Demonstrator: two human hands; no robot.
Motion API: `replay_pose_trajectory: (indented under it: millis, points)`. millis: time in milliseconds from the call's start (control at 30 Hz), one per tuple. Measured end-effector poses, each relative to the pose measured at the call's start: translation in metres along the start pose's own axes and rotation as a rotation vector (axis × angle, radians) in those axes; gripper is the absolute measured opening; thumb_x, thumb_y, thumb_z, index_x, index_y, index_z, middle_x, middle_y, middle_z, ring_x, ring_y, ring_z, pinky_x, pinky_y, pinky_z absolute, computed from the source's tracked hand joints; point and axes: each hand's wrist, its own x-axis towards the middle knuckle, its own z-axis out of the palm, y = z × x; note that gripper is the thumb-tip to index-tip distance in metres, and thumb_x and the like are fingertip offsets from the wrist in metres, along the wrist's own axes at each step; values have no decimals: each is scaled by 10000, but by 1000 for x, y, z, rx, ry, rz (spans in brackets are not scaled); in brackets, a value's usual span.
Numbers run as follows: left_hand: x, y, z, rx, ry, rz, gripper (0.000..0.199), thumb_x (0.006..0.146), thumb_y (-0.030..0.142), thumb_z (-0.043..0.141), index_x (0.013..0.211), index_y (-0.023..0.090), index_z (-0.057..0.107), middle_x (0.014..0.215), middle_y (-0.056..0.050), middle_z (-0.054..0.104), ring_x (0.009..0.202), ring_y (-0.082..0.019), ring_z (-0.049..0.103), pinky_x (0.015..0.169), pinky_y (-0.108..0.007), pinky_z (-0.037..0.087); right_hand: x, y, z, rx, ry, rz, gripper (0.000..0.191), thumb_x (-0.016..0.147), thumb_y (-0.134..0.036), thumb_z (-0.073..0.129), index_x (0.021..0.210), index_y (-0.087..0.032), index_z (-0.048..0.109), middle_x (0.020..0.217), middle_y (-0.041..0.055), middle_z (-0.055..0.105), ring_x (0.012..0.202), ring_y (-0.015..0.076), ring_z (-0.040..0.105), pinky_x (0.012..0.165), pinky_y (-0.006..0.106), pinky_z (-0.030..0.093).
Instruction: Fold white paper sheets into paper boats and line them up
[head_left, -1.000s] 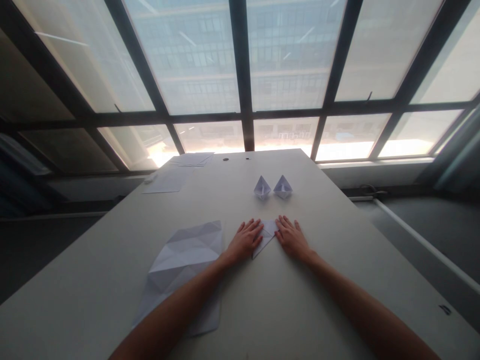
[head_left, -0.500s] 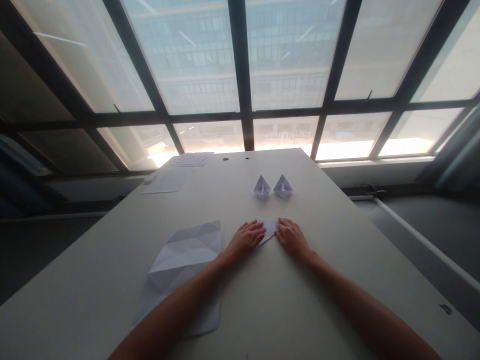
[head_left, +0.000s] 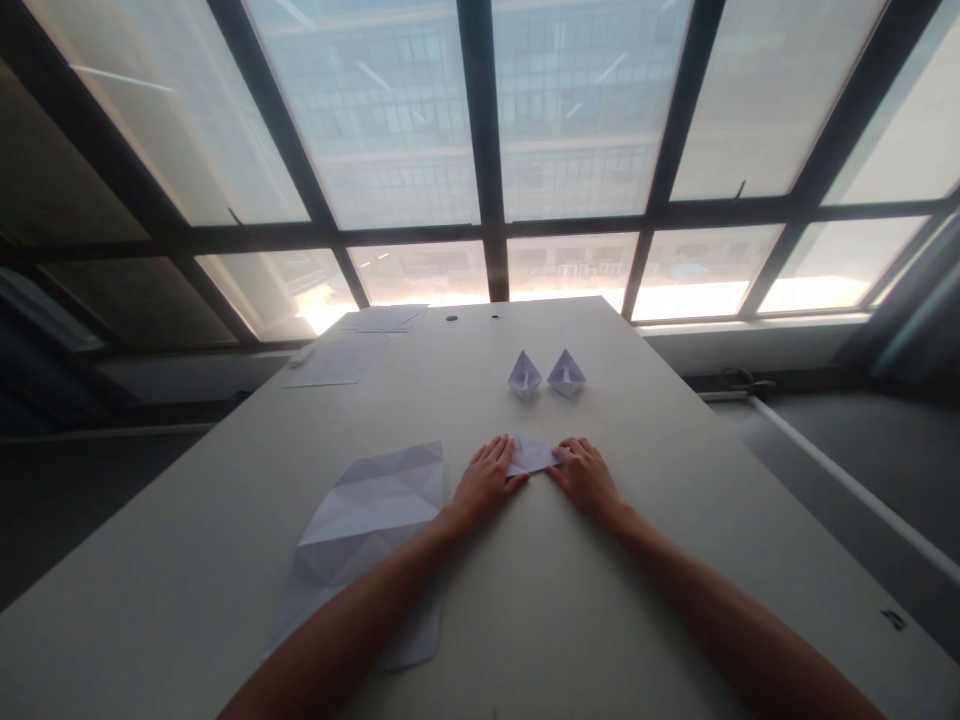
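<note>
A small folded white paper (head_left: 531,455) lies on the white table between my two hands, its long edge towards me. My left hand (head_left: 484,477) holds its left end, fingers laid over the paper and thumb along the near edge. At the right end, my right hand (head_left: 586,473) has bent fingers closed on the paper's corner. The fingers cover both ends of the fold. Just beyond stand two folded paper boats (head_left: 524,376) with pointed peaks, side by side. A large creased paper sheet (head_left: 367,520) spreads at the left, partly behind my left forearm.
More flat paper sheets (head_left: 337,360) lie at the far left of the white table (head_left: 645,600). Two small dark round spots (head_left: 451,318) show near the far edge. A small dark object (head_left: 892,619) lies by the right edge. Large windows (head_left: 570,110) rise behind.
The folded paper has turned so its near edge lies more level. My left hand has turned, its fingers now pointing more away from me, and my right fingers have curled onto the paper's end.
</note>
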Motion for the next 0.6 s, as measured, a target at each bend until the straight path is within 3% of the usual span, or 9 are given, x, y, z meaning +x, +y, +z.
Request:
replay_pose_trajectory:
  millis: [300,600]
  points:
    - [-4,9,-20,65,59,-19,606,949,575,459,1423,198,449,1353,-140,544,1247,-313,454,1035,-442,347,0,-2,1,23,0,-10,292,944,-395,558,1146,-221,676,1203,85,626,1123,234,510,985,323,376]
    - [-2,11,-23,86,48,11,460,1001,402,435,1344,106,518,1133,-149,627,1076,-279,516,951,-366,432,0,0,5,53,41,-6,302,925,-414,589,1150,-231,676,1172,76,630,1096,222,523,965,315,379]
